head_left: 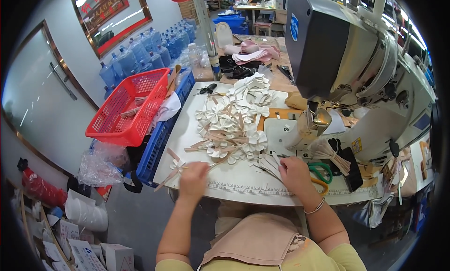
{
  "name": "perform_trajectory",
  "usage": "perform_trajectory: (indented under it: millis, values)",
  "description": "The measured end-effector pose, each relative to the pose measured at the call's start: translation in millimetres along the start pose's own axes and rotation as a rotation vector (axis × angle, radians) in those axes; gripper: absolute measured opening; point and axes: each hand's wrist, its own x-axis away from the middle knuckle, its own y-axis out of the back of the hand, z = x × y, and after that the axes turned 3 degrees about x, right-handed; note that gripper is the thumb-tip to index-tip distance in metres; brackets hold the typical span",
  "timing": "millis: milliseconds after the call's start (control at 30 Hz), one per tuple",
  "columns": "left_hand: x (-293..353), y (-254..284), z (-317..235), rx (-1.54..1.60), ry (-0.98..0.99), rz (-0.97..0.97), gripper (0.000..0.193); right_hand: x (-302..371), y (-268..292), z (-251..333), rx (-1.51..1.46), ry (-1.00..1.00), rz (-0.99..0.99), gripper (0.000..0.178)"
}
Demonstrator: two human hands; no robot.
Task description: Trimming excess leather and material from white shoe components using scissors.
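My left hand (193,181) is over the table's front edge, its fingers curled and smeared by motion; I cannot tell whether it grips anything. Right beside it lies a white flower-shaped piece (176,164) with beige strips. My right hand (294,175) rests at the front of the sewing machine's bed, fingers closed on the end of some thin pale strips (268,165). Between and beyond the hands spreads a heap of white flower pieces and beige strips (232,125). Green-handled scissors (321,171) lie just right of my right hand.
A large sewing machine (323,55) stands at the right, its needle area (309,125) beyond my right hand. Beside it lies a tied bundle of strips (332,154). Left of the white table (180,130) are a red basket (126,106) and a blue crate (161,139). Small black snips (206,89) lie farther back.
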Motion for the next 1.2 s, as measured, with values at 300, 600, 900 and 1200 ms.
perform_trajectory:
  millis: [300, 600, 900, 1200]
  values:
    - [14.5, -6.7, -61.9, 0.059, 0.019, 0.171, 0.015, -3.3, 32.1, -0.1, -0.158, -0.01, -0.149, 0.007]
    - [-18.6, -45.0, -56.0, 0.397, 0.174, 0.322, 0.045, 13.8, 47.2, 29.2, -0.523, -0.053, 0.13, 0.015]
    - [-0.8, -27.3, -103.8, 1.279, 0.573, 0.065, 0.04, 11.3, 44.9, 62.5, -0.664, 0.028, 0.108, 0.012]
    - [10.0, -32.4, -99.8, 1.056, 0.434, 0.104, 0.026, 15.4, 50.4, 56.6, -0.637, 0.037, 0.138, 0.013]
